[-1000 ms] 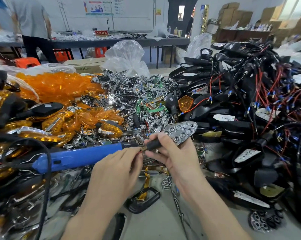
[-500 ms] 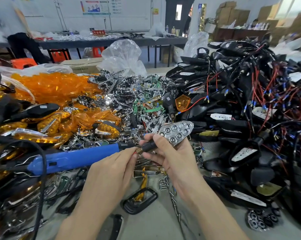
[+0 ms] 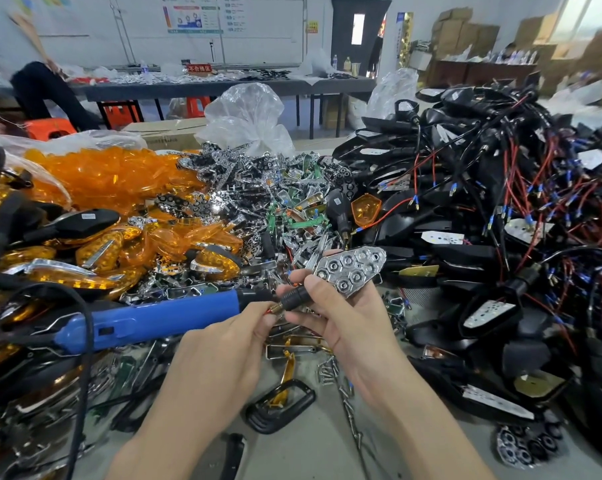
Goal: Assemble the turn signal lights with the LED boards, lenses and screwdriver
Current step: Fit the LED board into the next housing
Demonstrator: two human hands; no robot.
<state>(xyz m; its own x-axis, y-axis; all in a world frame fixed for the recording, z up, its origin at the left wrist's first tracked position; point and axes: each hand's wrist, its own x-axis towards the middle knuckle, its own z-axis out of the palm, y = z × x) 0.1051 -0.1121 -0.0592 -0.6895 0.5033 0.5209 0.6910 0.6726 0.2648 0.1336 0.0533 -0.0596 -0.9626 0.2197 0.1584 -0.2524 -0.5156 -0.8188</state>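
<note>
My right hand (image 3: 341, 320) grips a turn signal light (image 3: 351, 271) by its black stem, the chrome reflector with hexagonal cells facing up. My left hand (image 3: 223, 355) pinches the red wire and brass tip at the stem's end. The blue electric screwdriver (image 3: 147, 320) lies on the parts pile just left of my hands, its tip pointing towards the stem; neither hand holds it. Orange lenses (image 3: 119, 178) are heaped at the left. Chrome reflectors and green LED boards (image 3: 275, 209) form a pile in the middle.
A big tangle of black housings with red and black wires (image 3: 500, 220) fills the right. Loose screws (image 3: 327, 372) and a black lens frame (image 3: 280, 407) lie on the bench below my hands. A plastic bag (image 3: 247, 119) stands behind the piles. A person (image 3: 40, 88) is at the far table.
My hands keep the same hold on the light and its wire. The view has drifted slightly; the person in the background has bent down at the far table.
</note>
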